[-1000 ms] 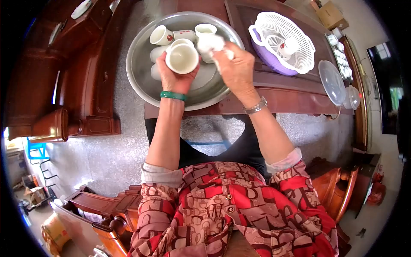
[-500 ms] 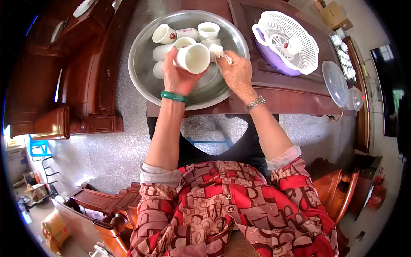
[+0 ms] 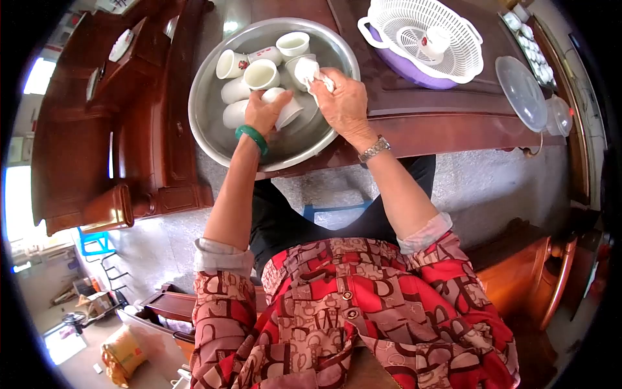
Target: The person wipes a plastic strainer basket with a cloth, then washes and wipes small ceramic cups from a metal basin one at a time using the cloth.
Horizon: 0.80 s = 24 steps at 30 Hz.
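Observation:
A wide metal basin point(image 3: 206, 139) stands on the dark red table and holds several white cups, some lying on their sides. My left hand point(image 3: 262, 115), with a green bangle at its wrist, is down in the basin, its fingers round a tilted white cup point(image 3: 289, 111). Just behind it is an upright cup point(image 3: 262, 75). At the basin's right side my right hand point(image 3: 343, 105) pinches a white cloth point(image 3: 322, 79), which covers part of another cup point(image 3: 299, 67). A further cup point(image 3: 293, 44) sits at the back of the basin.
Right of the basin, a white strainer basket point(image 3: 472, 61) with one cup point(image 3: 438, 39) in it rests in a purple basin point(image 3: 414, 76). Clear lids point(image 3: 521, 93) lie at the table's right end, near a tray of small cups point(image 3: 532, 52). Wooden furniture point(image 3: 149, 129) stands left.
My left hand has lowered its cup into the basin and tipped it. My right hand stays near the basin's right side with the cloth. The whole view has shifted and turned slightly.

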Tool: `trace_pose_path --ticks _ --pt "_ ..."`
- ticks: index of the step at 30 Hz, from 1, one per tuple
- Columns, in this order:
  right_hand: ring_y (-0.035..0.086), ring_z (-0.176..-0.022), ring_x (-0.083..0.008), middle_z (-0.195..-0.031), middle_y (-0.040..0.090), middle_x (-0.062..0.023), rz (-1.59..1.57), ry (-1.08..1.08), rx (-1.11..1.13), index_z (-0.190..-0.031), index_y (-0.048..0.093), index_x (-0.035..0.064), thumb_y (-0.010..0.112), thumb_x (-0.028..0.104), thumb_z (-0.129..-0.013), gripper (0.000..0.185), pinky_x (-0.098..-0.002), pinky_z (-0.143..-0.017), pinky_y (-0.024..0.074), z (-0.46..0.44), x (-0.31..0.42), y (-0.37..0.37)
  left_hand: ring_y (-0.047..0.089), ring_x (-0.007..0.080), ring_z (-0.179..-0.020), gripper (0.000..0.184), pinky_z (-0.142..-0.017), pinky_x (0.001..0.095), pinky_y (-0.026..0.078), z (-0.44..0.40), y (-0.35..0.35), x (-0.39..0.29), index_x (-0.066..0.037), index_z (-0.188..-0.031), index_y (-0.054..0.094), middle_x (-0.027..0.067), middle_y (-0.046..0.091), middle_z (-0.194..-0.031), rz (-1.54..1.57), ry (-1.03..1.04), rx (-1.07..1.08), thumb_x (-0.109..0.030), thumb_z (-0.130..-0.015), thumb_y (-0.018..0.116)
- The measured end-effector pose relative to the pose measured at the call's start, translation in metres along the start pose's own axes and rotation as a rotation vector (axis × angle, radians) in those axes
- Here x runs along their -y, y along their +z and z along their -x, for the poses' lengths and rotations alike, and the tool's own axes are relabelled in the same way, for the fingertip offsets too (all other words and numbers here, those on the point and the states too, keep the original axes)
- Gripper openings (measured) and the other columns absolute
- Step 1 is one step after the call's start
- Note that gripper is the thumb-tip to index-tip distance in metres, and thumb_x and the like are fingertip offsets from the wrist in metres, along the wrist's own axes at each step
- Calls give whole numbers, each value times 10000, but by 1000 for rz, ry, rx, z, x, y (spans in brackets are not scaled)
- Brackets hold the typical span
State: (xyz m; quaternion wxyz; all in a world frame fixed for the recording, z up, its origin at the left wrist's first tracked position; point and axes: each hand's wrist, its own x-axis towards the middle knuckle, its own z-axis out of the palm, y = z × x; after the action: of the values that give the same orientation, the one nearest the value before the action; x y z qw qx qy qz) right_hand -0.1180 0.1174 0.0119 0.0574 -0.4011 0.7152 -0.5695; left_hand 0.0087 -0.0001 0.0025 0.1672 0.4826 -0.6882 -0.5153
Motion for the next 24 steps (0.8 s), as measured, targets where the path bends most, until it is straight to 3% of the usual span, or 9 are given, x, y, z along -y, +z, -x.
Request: trace_pose_path --ticks 1,3,6,10,15,17,19,22,24 --pt "618 -669 -334 -725 630 -154 -2 -23 -7 -917 639 86 614 258 -777 224 -385 -593 486 0 1 0 643 205 -703 678 -516 306 498 -4 0 3 23 -1142 542 150 631 -944 -13 3 6 -442 -684 728" --pt "615 -669 -342 -720 630 -147 28 -7 -17 -904 633 94 609 272 -781 218 -400 -596 487 1 0 0 624 286 -896 766 -759 348 501 -16 6 15 60 -1167 488 222 613 -1012 -276 194 -97 -423 -635 753" --pt "609 -667 -354 -703 625 -146 70 -16 10 -874 618 98 602 283 -785 206 -433 -596 483 2 0 1 573 346 -1036 836 -903 375 432 -28 12 24 93 -1174 457 266 591 -1071 -455 159 -105 -475 -624 729" --pt "622 -682 -316 -743 634 -149 123 8 40 -921 644 88 633 255 -772 224 -370 -609 489 2 2 0 577 346 -1045 860 -886 382 445 -23 18 3 116 -1137 492 281 587 -1080 -696 69 -42 -536 -611 688" --pt "599 -631 -367 -659 607 -159 122 -64 -26 -794 592 75 597 268 -787 193 -449 -563 473 1 0 3 621 340 -951 743 -843 391 466 -32 11 0 115 -961 618 251 642 -958 -829 270 73 -534 -606 692" --pt "599 -630 -367 -654 605 -161 121 -46 -16 -784 593 69 596 267 -786 197 -451 -562 473 1 2 -1 642 317 -882 746 -799 381 484 -32 0 1 90 -993 620 231 652 -923 -425 227 53 -548 -615 696" --pt "599 -630 -367 -648 604 -164 116 -35 5 -774 593 64 594 265 -786 202 -454 -561 473 3 3 -2 636 177 -763 570 -692 307 505 -15 -13 -20 32 -1022 633 151 661 -874 -90 184 -15 -384 -658 774" --pt "599 -636 -369 -639 601 -169 105 -23 7 -767 595 56 591 266 -785 211 -456 -565 475 1 3 0 609 146 -764 541 -682 277 498 -1 -31 -48 46 -1034 613 117 648 -875 60 341 -160 -310 -666 790" --pt "610 -649 -331 -689 625 -144 185 -6 35 -913 639 99 609 269 -784 215 -409 -580 481 2 2 0 596 152 -772 568 -687 279 498 15 -39 -70 50 -1064 587 110 637 -897 92 448 -218 -298 -666 796"
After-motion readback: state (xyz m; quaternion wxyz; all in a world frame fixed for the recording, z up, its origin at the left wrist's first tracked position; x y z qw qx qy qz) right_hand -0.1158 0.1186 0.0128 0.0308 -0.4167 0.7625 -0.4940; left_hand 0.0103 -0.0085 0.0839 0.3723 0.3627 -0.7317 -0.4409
